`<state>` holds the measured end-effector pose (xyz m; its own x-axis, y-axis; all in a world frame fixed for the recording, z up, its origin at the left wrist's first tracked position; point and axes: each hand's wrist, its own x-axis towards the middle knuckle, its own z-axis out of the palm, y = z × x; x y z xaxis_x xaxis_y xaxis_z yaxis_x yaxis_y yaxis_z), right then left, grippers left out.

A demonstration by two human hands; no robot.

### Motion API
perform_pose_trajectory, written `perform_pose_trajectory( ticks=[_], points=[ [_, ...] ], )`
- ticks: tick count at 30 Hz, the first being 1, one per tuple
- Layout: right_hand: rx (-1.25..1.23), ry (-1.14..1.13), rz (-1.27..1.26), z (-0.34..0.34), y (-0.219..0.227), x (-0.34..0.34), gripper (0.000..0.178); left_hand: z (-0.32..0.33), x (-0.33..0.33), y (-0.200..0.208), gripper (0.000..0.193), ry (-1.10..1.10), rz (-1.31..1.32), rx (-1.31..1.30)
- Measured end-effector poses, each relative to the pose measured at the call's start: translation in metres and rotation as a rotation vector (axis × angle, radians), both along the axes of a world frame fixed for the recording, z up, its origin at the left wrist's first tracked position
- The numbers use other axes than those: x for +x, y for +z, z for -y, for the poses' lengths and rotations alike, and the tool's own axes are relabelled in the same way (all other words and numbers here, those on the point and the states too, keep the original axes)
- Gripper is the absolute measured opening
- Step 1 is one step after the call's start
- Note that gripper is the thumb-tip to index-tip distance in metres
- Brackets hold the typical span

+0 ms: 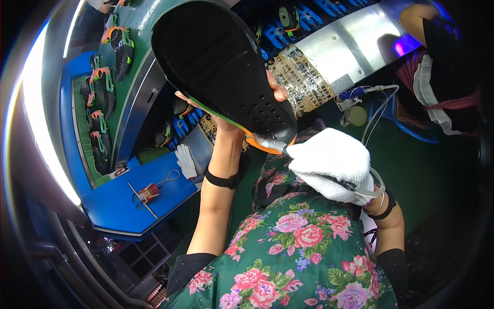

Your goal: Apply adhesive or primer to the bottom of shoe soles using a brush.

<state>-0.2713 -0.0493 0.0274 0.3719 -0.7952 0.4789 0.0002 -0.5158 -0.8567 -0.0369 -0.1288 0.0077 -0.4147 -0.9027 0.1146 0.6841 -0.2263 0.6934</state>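
Observation:
My left hand (230, 117) grips a black shoe sole (216, 56) from below and behind, its fingers round both edges. The sole is tilted up in front of me, with several small holes near its lower end and a green and orange rim. Against that lower end rests the whitish, wet-looking tip of a brush (268, 144). A white towelling cloth (332, 165) wraps the rest of this tool, and a clear hose runs from it. My right hand (375, 203) is at the cloth's far end, its fingers mostly hidden beneath it.
To the left, a blue table (118, 206) carries a white glove (186, 161) and a small red container (149, 191) with a stick across it. Several shoes (100, 136) stand on a green conveyor (82, 118). Another person's arm (417, 23) is at the upper right, beside a metal ledge (360, 38).

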Motion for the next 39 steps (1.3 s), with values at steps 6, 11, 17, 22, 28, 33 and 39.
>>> perform_pose_trajectory(
  ticks=[6, 11, 17, 22, 28, 33, 39],
  points=[
    [-0.116, 0.016, 0.001, -0.009, -0.002, 0.01, 0.031, 0.003, 0.003, -0.012, 0.095, -0.027, -0.001, 0.012],
    [-0.104, -0.016, 0.007, -0.008, 0.01, 0.007, 0.033, 0.003, 0.0, -0.016, 0.116, -0.034, -0.056, 0.141],
    [-0.078, -0.054, -0.001, -0.011, -0.005, 0.009, 0.036, -0.003, 0.0, -0.018, 0.129, 0.026, 0.024, 0.294],
    [0.018, -0.139, 0.04, -0.003, -0.004, 0.006, 0.025, 0.0, -0.002, -0.02, 0.13, 0.027, -0.135, 0.305],
    [0.011, -0.209, 0.0, -0.008, -0.019, 0.002, 0.024, 0.007, -0.003, -0.022, 0.125, -0.019, -0.051, 0.152],
    [0.433, 0.075, 0.408, -0.002, -0.031, -0.002, 0.024, 0.008, -0.011, -0.019, 0.103, -0.054, -0.023, 0.099],
    [0.029, -0.124, 0.028, 0.0, -0.021, -0.004, 0.023, 0.013, -0.009, -0.019, 0.084, -0.116, 0.014, 0.025]
  ],
)
